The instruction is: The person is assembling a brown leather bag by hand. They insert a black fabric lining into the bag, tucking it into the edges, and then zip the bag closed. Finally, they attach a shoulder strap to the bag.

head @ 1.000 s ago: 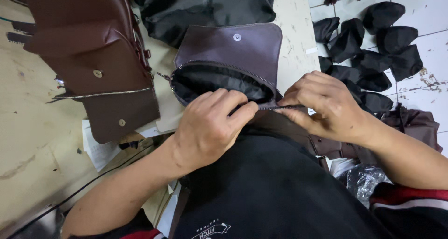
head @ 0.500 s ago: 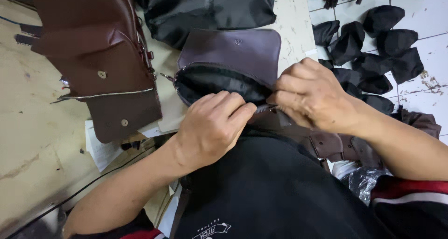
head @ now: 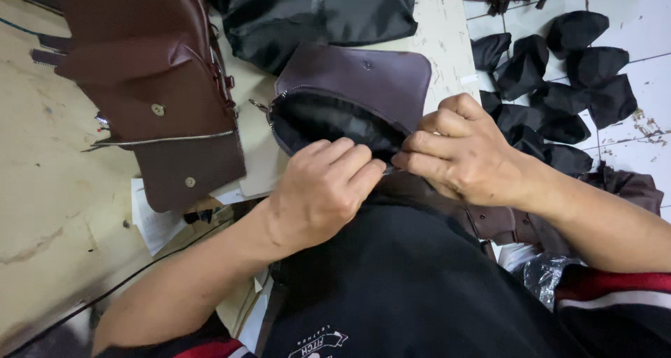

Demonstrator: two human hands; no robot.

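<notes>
Thing in hand: a small dark brown leather pouch with a flap and a zip (head: 353, 85). It lies at the near edge of the pale table (head: 56, 190), at about 12 o'clock from the person's chest.
Left hand: the left hand (head: 318, 190) is curled over the pouch's near rim, at about 6 o'clock on the pouch. Its fingers press down on the edge.
Right hand: the right hand (head: 458, 152) pinches the zip end at about 4 o'clock on the pouch. The zip pull itself is hidden.
How it will handle: it looks soft, floppy and light. The leather looks smooth, so it may slip. The black cloth lining (head: 328, 120) bunches easily.
Where to hold: the rim by the zip looks like the best spot, one hand on each side.
Nearby: a big reddish brown leather bag with a silver zip (head: 154, 85) lies at 10 o'clock. Black cloth pieces (head: 559, 71) lie on the white tiled floor at 2 o'clock.
</notes>
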